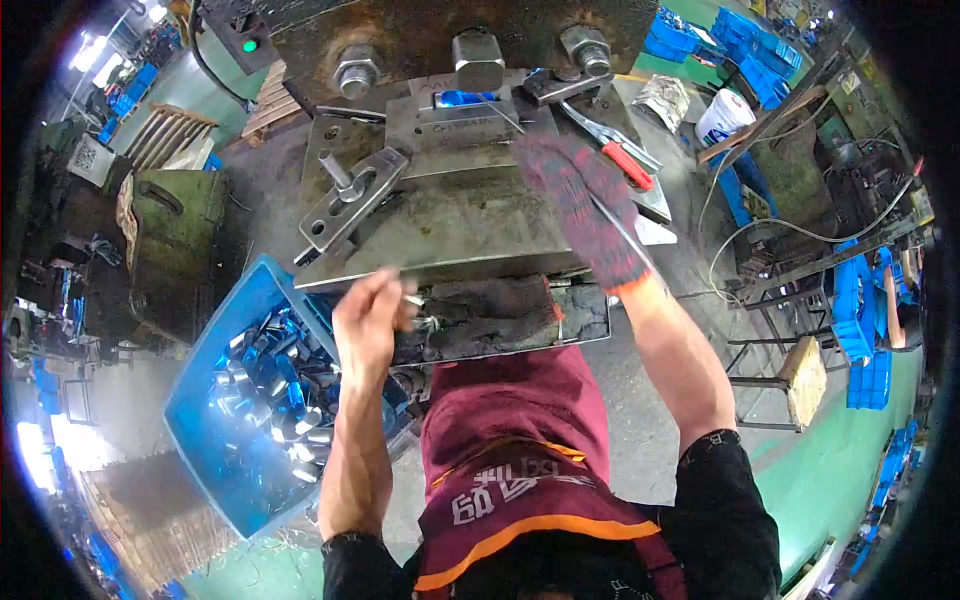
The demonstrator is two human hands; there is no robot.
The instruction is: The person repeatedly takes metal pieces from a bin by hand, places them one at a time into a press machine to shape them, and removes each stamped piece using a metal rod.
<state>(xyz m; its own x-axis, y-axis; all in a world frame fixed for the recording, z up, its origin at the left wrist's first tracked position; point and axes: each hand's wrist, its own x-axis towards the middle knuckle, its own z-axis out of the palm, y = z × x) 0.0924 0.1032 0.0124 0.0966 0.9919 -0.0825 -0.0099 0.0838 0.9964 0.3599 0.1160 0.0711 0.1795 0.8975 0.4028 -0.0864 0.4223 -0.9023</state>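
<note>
My right hand [585, 205], in a dark knitted glove with red flecks, is closed around a thin metal rod [622, 232]. The rod's far end points toward a slot in the die block [440, 130], where a shiny blue piece [465, 98] lies. Bare and slightly blurred, my left hand [368, 318] is curled at the near edge of the steel plate [460, 225]. Something small and pale shows at its fingertips, too indistinct to name. Below the plate, close to that hand, is a shallow metal tray [585, 325] with a dark, dirty cloth-like lining.
A blue bin [205, 400] of shiny metal pieces stands at the left. Large bolts [478, 60] protrude from the press above the die. Red-handled pliers [628, 165] lie right of it. A slotted clamp [350, 200] sits on the left; a white bucket [725, 115] is at far right.
</note>
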